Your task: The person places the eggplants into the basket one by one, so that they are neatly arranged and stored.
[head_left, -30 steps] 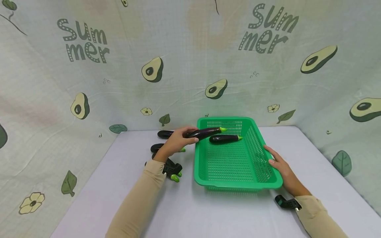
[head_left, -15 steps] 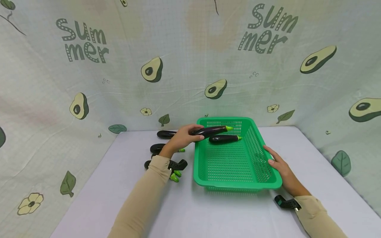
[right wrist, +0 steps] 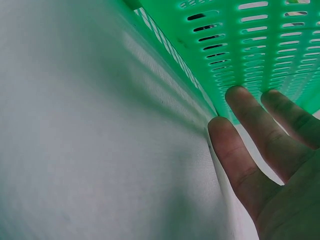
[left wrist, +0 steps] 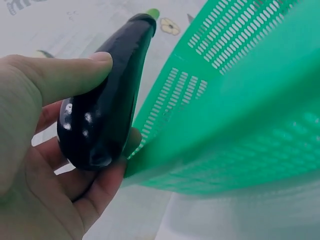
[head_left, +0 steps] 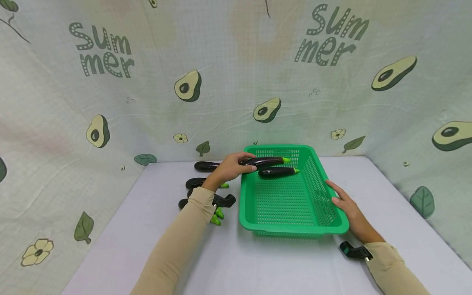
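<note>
My left hand (head_left: 233, 167) grips a dark purple eggplant (head_left: 267, 162) over the left rim of a green plastic basket (head_left: 295, 230). In the left wrist view the thumb lies across the eggplant's skin and the fingers curl under its rounded end; its green stem points away. A second eggplant (head_left: 275, 172) lies in the back of the basket, just in front of the held one. On the basket's right side rests my right hand (head_left: 350, 209). The right wrist view shows its fingers (right wrist: 235, 150) extended, tips against the slotted wall.
Left of the basket, several more eggplants lie on the white table (head_left: 280, 266), one at the back (head_left: 205, 166), another (head_left: 194, 183) nearer. My left forearm partly covers the nearest ones. A patterned cloth (head_left: 228, 61) hangs behind the table.
My left hand has moved right with the eggplant, carrying it further over the basket. The eggplant has levelled out a little. The right hand and basket have stayed in place.
</note>
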`<control>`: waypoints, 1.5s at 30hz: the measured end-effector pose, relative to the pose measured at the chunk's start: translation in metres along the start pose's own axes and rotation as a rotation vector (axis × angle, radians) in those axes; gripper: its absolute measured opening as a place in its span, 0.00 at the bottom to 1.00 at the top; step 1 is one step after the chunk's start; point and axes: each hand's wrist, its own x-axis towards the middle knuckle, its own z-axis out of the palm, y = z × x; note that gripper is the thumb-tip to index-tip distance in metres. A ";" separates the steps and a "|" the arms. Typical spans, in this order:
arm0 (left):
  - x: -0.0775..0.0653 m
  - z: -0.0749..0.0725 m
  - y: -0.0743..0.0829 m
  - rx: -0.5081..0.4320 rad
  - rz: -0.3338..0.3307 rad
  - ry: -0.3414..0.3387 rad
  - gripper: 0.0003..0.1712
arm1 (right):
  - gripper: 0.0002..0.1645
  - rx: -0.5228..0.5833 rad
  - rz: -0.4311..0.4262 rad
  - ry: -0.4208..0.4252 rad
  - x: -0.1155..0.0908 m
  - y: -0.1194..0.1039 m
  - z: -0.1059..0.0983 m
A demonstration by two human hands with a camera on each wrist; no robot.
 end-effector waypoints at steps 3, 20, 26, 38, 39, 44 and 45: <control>0.002 0.002 0.002 -0.010 -0.010 -0.003 0.30 | 0.33 0.004 -0.007 -0.001 0.000 0.000 -0.001; 0.020 0.009 0.016 -0.048 -0.070 -0.050 0.26 | 0.33 0.005 -0.015 0.010 -0.001 0.004 -0.003; 0.026 0.011 0.016 -0.067 -0.072 -0.093 0.26 | 0.33 -0.009 -0.005 0.013 -0.002 0.003 -0.002; 0.037 0.009 0.014 -0.076 -0.058 -0.132 0.27 | 0.33 0.000 -0.008 0.005 0.000 0.003 -0.001; 0.038 0.009 0.014 -0.071 -0.060 -0.133 0.27 | 0.33 0.001 -0.007 0.005 0.000 0.003 -0.001; 0.040 0.011 0.016 -0.056 -0.062 -0.129 0.27 | 0.33 -0.004 -0.001 0.006 0.001 0.002 -0.001; 0.041 0.012 0.016 -0.057 -0.063 -0.127 0.27 | 0.33 -0.004 0.000 0.006 0.001 0.002 -0.001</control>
